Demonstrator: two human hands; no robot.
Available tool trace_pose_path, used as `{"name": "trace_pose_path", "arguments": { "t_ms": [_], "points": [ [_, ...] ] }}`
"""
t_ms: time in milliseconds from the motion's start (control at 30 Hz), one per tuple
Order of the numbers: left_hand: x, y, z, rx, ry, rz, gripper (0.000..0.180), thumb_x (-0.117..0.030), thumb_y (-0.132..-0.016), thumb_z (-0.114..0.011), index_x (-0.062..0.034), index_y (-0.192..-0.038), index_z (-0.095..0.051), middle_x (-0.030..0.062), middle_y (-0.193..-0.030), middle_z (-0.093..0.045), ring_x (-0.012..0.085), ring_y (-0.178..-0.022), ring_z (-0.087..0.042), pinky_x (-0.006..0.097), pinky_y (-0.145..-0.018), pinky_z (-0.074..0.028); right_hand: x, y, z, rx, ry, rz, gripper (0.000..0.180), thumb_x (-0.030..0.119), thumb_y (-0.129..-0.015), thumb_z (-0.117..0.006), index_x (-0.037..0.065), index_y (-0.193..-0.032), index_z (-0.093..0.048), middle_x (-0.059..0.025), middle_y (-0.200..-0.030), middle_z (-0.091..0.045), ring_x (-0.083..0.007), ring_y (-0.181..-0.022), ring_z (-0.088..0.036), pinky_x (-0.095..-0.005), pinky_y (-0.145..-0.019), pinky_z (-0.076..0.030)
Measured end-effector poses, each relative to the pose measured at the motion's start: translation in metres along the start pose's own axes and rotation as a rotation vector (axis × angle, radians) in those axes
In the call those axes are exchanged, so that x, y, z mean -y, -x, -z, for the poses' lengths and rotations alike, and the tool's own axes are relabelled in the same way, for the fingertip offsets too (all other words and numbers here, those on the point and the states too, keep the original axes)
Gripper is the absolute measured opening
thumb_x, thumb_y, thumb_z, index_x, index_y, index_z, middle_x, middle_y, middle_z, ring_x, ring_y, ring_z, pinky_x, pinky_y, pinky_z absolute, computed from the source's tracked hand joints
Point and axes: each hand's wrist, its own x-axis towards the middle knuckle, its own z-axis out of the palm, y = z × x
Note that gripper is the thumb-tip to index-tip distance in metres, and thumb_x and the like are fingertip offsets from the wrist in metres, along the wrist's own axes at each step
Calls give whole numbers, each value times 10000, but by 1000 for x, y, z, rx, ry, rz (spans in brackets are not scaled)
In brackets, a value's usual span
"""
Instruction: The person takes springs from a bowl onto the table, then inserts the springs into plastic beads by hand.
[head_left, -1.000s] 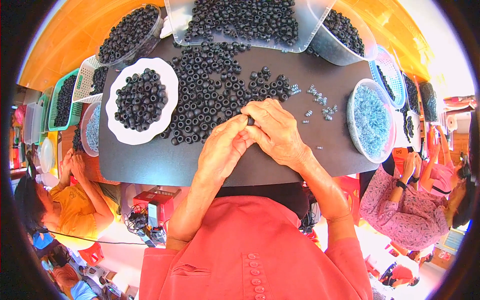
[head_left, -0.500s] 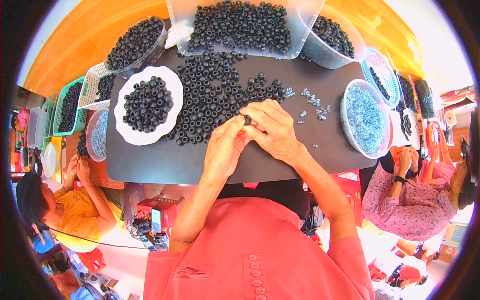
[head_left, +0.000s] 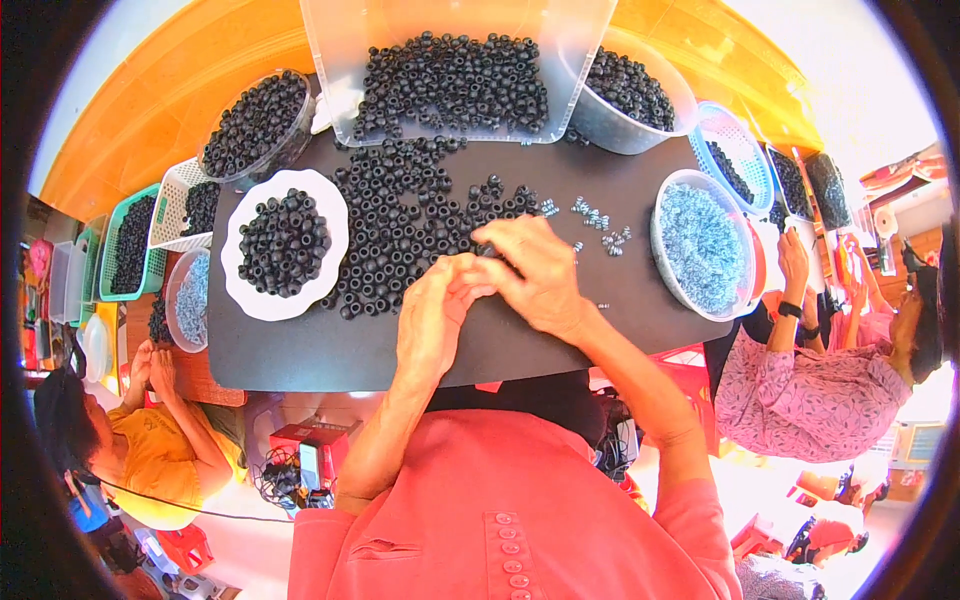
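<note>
My left hand [head_left: 430, 315] and my right hand [head_left: 540, 275] meet over the near part of the dark table, fingertips pinched together. Whatever they hold is hidden behind the fingers. Just beyond them spreads a loose pile of black, barrel-shaped pieces with round holes [head_left: 400, 225]. To the left, a white scalloped plate [head_left: 236, 262] carries a heap of the same black pieces. Several small, coiled, pale-blue pieces [head_left: 592, 215] lie scattered right of my fingers. A clear round tub [head_left: 664, 262] farther right is full of such pale-blue pieces.
A large clear bin [head_left: 335, 90] of black pieces lies at the table's far edge, flanked by a left tub [head_left: 300, 130] and a right tub [head_left: 625, 138] of them. Baskets stand at both sides. One person [head_left: 165, 440] works at left, another [head_left: 800, 385] at right.
The view has shifted, so the table sits lower and further left. A black piece showed between my fingertips before; now it is out of sight. My right fingers have turned over the left hand.
</note>
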Motion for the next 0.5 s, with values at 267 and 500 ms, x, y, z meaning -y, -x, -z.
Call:
{"name": "trace_pose_path", "arguments": {
  "t_ms": [267,500],
  "points": [
    [-6,-3,-4,112,-28,66,349,-263,-979,-404,37,-1009,-580,169,-945,-659,242,-929,-631,379,-873,-465,-92,-80,137,-231,561,-106,216,90,-760,-704,44,-962,-645,-111,-888,-652,-273,-792,-618,-345,-720,-499],
    [-5,-1,-2,104,12,86,348,-238,-983,-381,53,-1018,-570,164,-914,-665,250,-927,-628,374,-886,-465,-105,-53,39,66,171,-155,181,34,-774,-638,46,-954,-634,-134,-850,-625,-308,-731,-628,-380,-655,-505]
  ]
}}
